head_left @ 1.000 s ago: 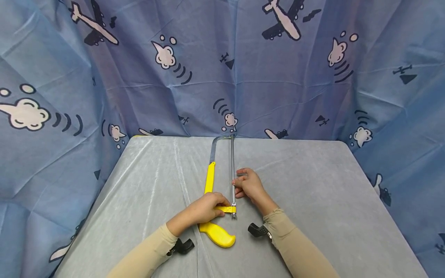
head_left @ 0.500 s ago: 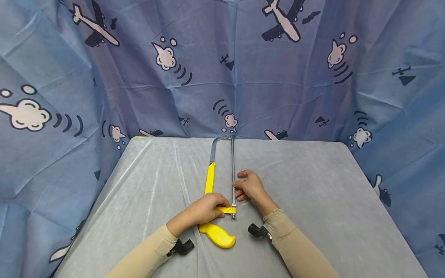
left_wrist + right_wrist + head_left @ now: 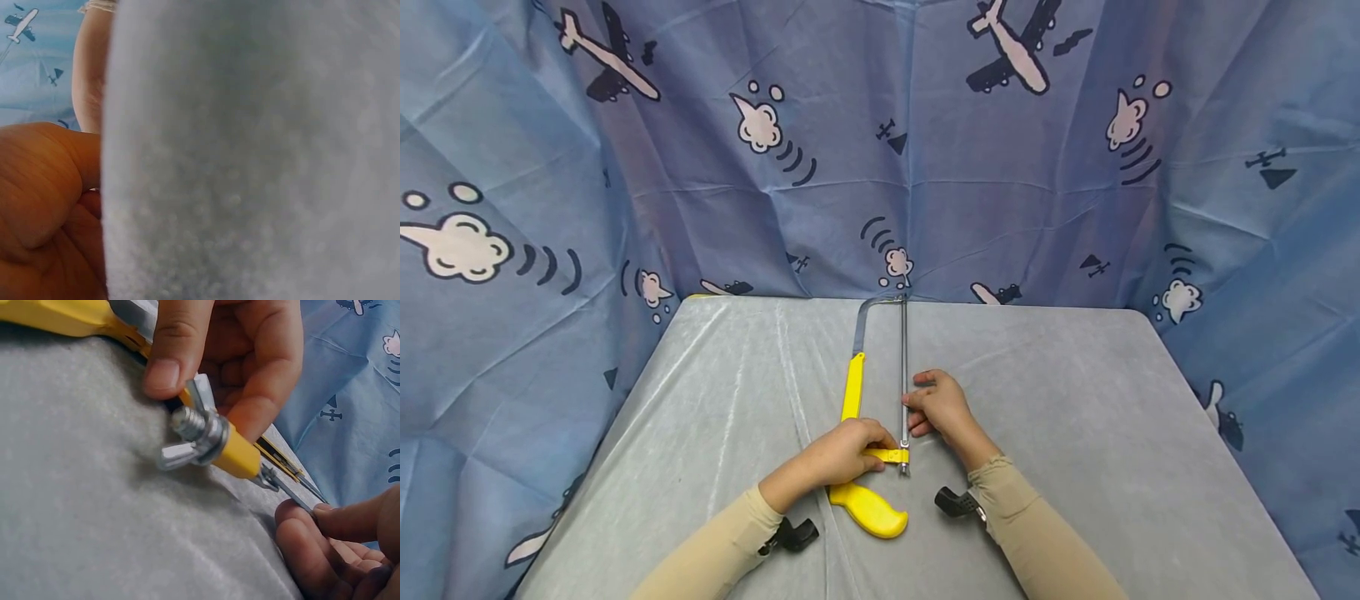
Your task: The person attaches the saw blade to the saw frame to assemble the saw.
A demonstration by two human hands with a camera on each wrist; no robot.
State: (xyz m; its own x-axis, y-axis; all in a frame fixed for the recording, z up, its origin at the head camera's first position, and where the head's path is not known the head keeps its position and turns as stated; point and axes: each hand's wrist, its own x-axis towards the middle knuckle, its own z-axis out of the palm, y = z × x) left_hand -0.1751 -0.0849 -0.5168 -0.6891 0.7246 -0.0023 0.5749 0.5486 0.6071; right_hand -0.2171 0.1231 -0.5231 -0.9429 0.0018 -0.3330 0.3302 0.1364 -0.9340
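Observation:
A hacksaw (image 3: 853,387) with a yellow handle and grey frame lies in the middle of the table. My left hand (image 3: 847,450) grips its short yellow arm (image 3: 891,456) close to the blade's near end. With thumb and fingers, my right hand (image 3: 943,407) pinches the thin metal blade (image 3: 904,350) further along. In the right wrist view a wing nut (image 3: 203,437) on a threaded bolt sits at the end of the yellow arm, just beside the left thumb (image 3: 165,378). Blurred grey cloth covers most of the left wrist view; what the left hand (image 3: 37,194) holds is hidden there.
Grey cloth covers the table (image 3: 1060,400), with a lengthwise fold left of centre. A blue curtain (image 3: 1015,183) printed with planes and clouds hangs behind it and at both sides. The saw's far end comes close to the back edge.

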